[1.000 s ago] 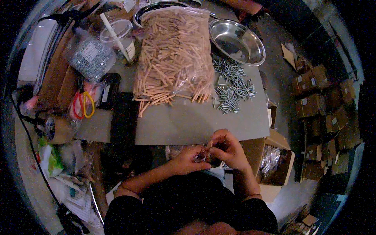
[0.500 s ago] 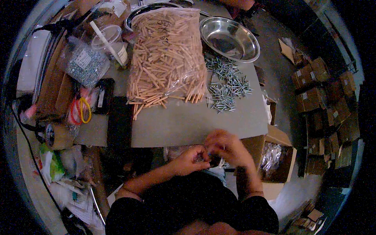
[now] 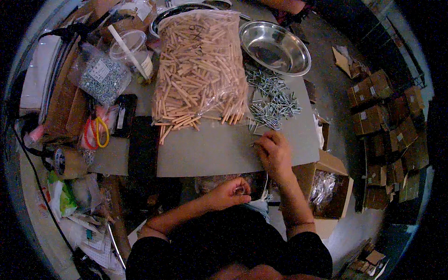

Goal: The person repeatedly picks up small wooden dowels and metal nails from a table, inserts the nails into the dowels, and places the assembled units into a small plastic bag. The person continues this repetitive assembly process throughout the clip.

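My right hand (image 3: 273, 151) is over the table just in front of a loose pile of silvery screws (image 3: 275, 105). Its fingers are drawn together, and whatever lies between them is too small to make out. Below the table's front edge, close to my body, my left hand (image 3: 228, 193) is curled with thumb and fingers nearly meeting; something small and shiny shows in it, its kind unclear. A large clear bag of short wooden dowels (image 3: 200, 65) lies left of the screws, its open end toward me, with several dowels (image 3: 175, 123) spilled out.
Behind the screws is a steel bowl (image 3: 275, 49). On the left are a bag of small metal hardware (image 3: 100, 74), a clear plastic tub (image 3: 128, 44) and scissors with red and yellow handles (image 3: 98, 133). An open carton (image 3: 326, 186) stands beside the table's right front corner; stacked boxes (image 3: 373, 116) stand farther right.
My right hand has moved from beside the left hand, forward over the table toward the screws. The left hand stays curled near my body.
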### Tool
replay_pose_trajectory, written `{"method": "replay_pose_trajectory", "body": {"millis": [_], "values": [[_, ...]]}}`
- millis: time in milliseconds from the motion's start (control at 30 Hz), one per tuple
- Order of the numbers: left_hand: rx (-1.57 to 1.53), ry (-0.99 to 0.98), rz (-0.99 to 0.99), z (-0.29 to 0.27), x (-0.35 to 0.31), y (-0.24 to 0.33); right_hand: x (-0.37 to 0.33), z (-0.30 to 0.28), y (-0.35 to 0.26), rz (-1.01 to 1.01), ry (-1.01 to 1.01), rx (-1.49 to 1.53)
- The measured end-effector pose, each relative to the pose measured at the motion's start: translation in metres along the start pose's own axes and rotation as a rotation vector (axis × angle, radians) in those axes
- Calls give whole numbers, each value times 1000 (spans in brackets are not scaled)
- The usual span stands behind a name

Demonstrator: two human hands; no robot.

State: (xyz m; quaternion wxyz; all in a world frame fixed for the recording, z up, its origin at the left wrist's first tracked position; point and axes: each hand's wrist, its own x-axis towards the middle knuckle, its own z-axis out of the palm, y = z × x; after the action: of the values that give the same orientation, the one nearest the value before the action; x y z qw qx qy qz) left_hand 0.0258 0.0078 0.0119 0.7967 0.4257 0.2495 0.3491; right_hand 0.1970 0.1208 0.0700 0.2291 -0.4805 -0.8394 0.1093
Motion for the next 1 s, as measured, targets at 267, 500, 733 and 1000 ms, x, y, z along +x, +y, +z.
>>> {"method": "replay_pose_trajectory", "body": {"millis": [267, 500, 733, 1000], "values": [[450, 99, 216, -3, -1, 0, -21, -11, -9, 132, 91, 214], [265, 40, 42, -6, -1, -11, -18, -28, 12, 41, -18, 179], [61, 45, 194, 0, 2, -12, -14, -24, 12, 33, 4, 74], [169, 38, -78, -4, -2, 1, -30, -38, 5, -6, -218, 110]]}}
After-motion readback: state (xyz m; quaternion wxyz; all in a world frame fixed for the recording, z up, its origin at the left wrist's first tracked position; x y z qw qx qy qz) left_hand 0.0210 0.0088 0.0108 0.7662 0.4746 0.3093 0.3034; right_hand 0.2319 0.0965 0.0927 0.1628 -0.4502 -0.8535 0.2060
